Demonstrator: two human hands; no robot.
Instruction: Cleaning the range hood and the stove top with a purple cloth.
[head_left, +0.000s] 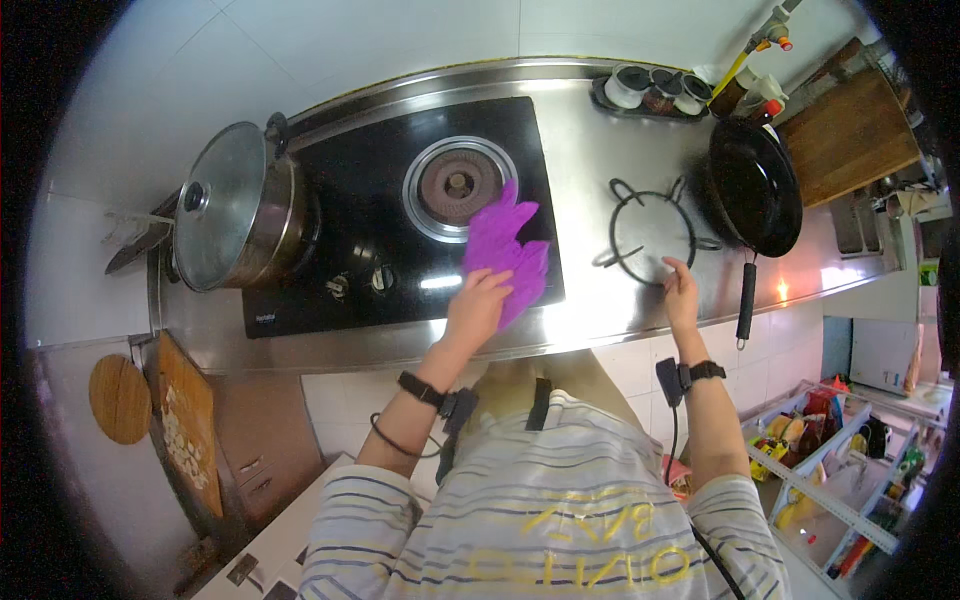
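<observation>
My left hand (478, 306) grips the near end of a crumpled purple cloth (504, 247). The cloth lies on the black glass gas cooktop (360, 187), and its far tip reaches the rim of the round burner (457, 186). No pan support sits over this burner. A black ring-shaped pan support (613, 234) with prongs rests on the steel counter (581, 187) to the right. My right hand (681, 296) is at the ring's near right side, with fingertips over its rim; whether they grip it is unclear.
A lidded steel pot (225, 210) stands on the cooktop's left side. Right of the ring is a black frying pan (757, 187), its handle past the counter edge. Seasoning jars (628, 86) and a wooden board (855, 142) stand behind. A board with pale slices (184, 427) is at left.
</observation>
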